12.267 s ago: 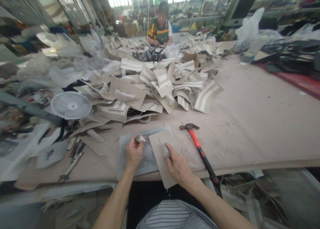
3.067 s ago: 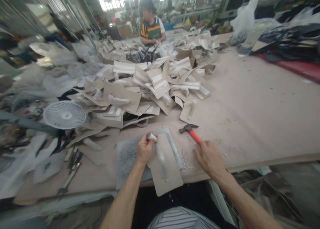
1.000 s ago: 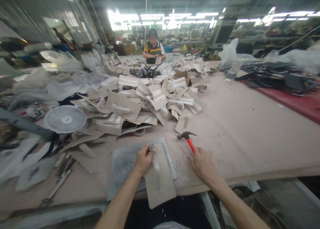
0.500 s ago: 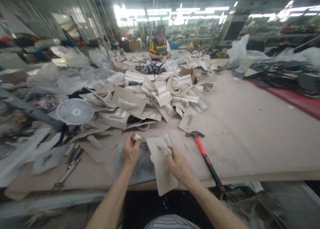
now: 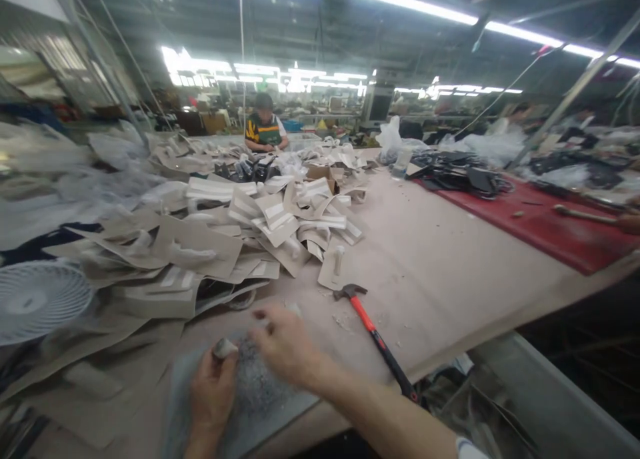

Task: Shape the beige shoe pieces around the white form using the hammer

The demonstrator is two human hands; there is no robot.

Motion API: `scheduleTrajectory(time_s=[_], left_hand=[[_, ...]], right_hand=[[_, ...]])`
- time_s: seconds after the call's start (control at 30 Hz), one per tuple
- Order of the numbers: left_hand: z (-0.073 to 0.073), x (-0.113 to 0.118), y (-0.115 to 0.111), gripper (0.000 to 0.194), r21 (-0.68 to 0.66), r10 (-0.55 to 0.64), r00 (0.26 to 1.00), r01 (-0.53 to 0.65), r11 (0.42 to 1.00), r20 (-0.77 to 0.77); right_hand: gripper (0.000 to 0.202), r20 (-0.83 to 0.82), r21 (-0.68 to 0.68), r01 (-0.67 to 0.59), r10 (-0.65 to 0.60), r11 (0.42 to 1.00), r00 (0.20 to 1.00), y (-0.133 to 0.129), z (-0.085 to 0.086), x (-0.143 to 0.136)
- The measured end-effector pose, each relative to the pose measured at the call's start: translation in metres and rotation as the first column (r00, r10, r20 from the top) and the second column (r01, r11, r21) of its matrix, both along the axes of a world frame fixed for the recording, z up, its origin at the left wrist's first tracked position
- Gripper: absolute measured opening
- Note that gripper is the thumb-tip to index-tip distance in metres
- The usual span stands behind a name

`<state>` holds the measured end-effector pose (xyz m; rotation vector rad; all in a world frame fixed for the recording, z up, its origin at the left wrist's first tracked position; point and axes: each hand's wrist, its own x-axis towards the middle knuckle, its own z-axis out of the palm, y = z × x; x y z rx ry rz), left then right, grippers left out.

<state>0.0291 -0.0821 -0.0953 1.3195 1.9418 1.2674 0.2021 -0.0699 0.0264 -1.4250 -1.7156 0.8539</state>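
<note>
The left hand (image 5: pixel 210 395) has its fingers curled shut around a small pale cylindrical piece (image 5: pixel 224 347), whose rounded end sticks up above the thumb; the rest of it is buried in the grip. The right hand (image 5: pixel 283 344) crosses just beyond it, smeared by motion, so whether its fingers are spread or pinching anything cannot be told. A pale scrap shows at its far side, too blurred to name.

Both hands are over a grey mat (image 5: pixel 255 399) at the near edge of the surface (image 5: pixel 450 272). The mat is speckled with dark marks in the middle, and its near left corner is cut off by the bottom of the view. The pale piece sits above the mat's left part, just beside the right hand's knuckles.

To the right of the hands, apart from them, a hammer (image 5: pixel 373 335) with a red and black handle lies slantwise, its dark head towards the middle of the surface and its handle end reaching the near edge. Just beyond the head lies a tan board piece with a white peg (image 5: pixel 335 265).

Further in, a heap of tan cardboard pieces (image 5: pixel 240 225) with white strips covers the left half of the surface. A white fan (image 5: pixel 35 309) sits at the left edge, partly cut off. A red mat (image 5: pixel 540 222) runs along the right side. At the far end a person (image 5: pixel 264 129) in a green and orange vest is working.
</note>
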Motion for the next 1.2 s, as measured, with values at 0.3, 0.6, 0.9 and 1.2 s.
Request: scheduleTrajectory(time_s=[0.3, 0.6, 0.9, 1.2], left_hand=[[0.002, 0.0, 0.002, 0.054, -0.164, 0.017, 0.991, 0.004, 0.987, 0.13], [-0.003, -0.001, 0.004, 0.049, -0.045, -0.008, 0.991, 0.014, 0.999, 0.136], [0.002, 0.003, 0.005, 0.037, 0.07, -0.037, 0.973, 0.022, 0.997, 0.226], [0.007, 0.005, 0.003, 0.033, 0.101, 0.011, 0.916, -0.056, 0.993, 0.402]], right_hand=[[0.058, 0.357, -0.159, 0.459, -0.383, 0.874, 0.852, 0.141, -0.038, 0.162], [0.046, 0.234, -0.032, 0.577, -0.556, 0.816, 0.798, 0.166, -0.008, 0.165], [0.05, 0.049, 0.138, 0.299, -0.308, 0.944, 0.95, 0.032, 0.0, 0.073], [0.051, 0.378, -0.187, -0.089, 0.156, 0.978, 0.912, -0.06, -0.066, 0.002]])
